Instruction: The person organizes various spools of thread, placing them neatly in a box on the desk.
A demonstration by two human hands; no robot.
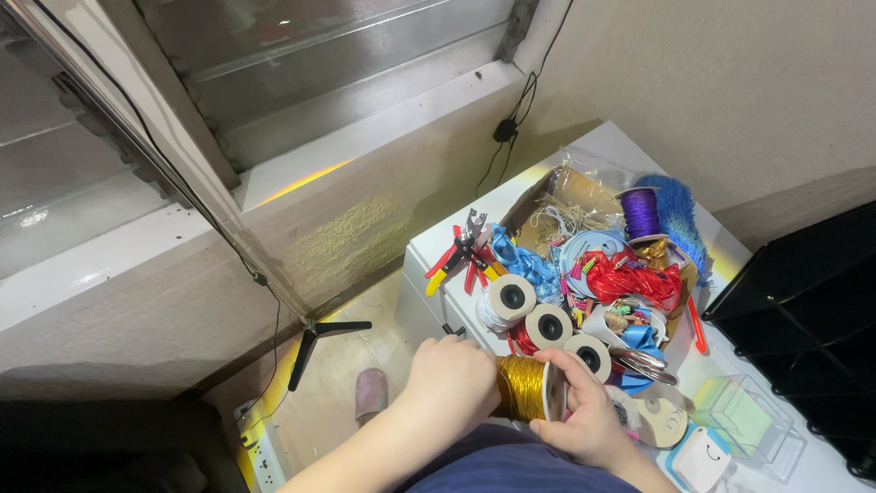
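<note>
A spool of gold metallic cord (pixel 523 387) sits low in the head view, held between both hands. My left hand (pixel 450 379) is closed around its left end. My right hand (pixel 578 411) grips the spool's white flange on the right side. Just beyond it, on a white table (pixel 730 351), stand three more spools with round white ends (pixel 549 325) in a row. Behind these lies a heap of red ribbon (pixel 632 279), blue ribbon (pixel 529 264) and a purple thread spool (pixel 641 212).
Red- and yellow-handled pliers (pixel 464 256) lie at the table's far left corner. A blue feather duster (pixel 680 215) and an open cardboard box (pixel 570 205) sit at the back. Clear plastic boxes (pixel 744 420) stand at right. A tripod leg (pixel 315 338) rests on the floor by a foot in a pink slipper (pixel 370 394).
</note>
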